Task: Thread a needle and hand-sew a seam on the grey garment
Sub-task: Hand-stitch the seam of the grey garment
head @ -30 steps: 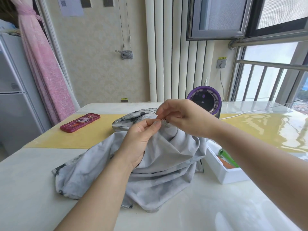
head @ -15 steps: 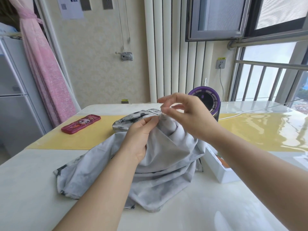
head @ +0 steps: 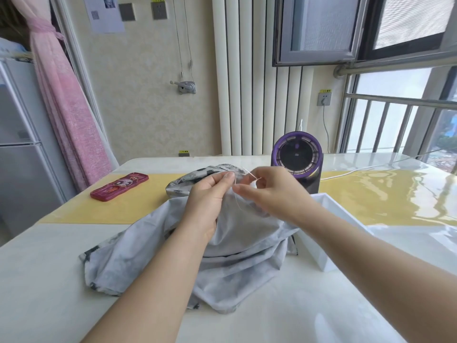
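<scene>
The grey garment (head: 230,246) lies bunched on the white table (head: 49,280), lifted at its middle. My left hand (head: 210,194) pinches a raised fold of the cloth between thumb and fingers. Just to its right, my right hand (head: 269,191) pinches a thin needle (head: 251,175) between thumb and forefinger, the needle slanting up and to the left above the fold. A pale thread (head: 237,198) runs down from the fold over the cloth.
A white open box (head: 326,233) stands right of the garment, under my right forearm. Behind it is a purple-rimmed round fan (head: 296,157) with a white cable. A red phone (head: 120,186) lies on the yellow runner (head: 138,206) at the left.
My right hand rose from the fold, then came back down beside my left hand, now with the needle showing between its fingertips. The view has tilted upward. My left hand kept its pinch on the cloth.
</scene>
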Demonstrator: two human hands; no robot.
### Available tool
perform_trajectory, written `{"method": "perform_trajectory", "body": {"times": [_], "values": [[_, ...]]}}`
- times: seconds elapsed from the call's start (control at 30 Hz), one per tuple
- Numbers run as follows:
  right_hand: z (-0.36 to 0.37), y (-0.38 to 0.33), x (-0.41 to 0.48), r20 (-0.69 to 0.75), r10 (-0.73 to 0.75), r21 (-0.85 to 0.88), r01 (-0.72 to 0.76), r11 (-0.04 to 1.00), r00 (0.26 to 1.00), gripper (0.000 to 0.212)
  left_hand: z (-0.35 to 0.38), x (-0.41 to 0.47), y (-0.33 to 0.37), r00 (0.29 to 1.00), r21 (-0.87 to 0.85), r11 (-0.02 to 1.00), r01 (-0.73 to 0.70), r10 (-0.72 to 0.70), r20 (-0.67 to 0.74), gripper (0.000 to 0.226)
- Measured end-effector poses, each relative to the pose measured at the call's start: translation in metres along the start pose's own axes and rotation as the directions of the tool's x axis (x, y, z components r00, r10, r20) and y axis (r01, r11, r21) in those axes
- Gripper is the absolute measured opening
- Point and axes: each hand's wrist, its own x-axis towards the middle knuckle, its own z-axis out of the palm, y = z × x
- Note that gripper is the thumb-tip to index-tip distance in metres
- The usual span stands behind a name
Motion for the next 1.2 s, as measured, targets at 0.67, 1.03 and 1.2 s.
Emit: {"method": "perform_trajectory", "body": {"times": [0.67,1.03,1.2], "values": [[-0.041,-0.024,0.001,0.707,-0.355,0.698,-0.522,0.491,0.612,0.010,-0.004,0.005,-0.003,0.994,-0.013,0.998,0.066,-0.067,-0.086,0.005],[0.003,-0.005,0.005,0.050,0.068,0.114,-0.073,0.991,0.996,0.029,0.000,0.001,-0.002,0.999,-0.019,1.000,-0.022,0.021,-0.024,0.011],[0.011,-0.005,0.005,0.030,0.011,0.256,-0.018,0.967,0.999,0.017,-0.005,0.001,-0.002,1.000,-0.027,0.999,-0.017,0.017,-0.018,0.010]]}}
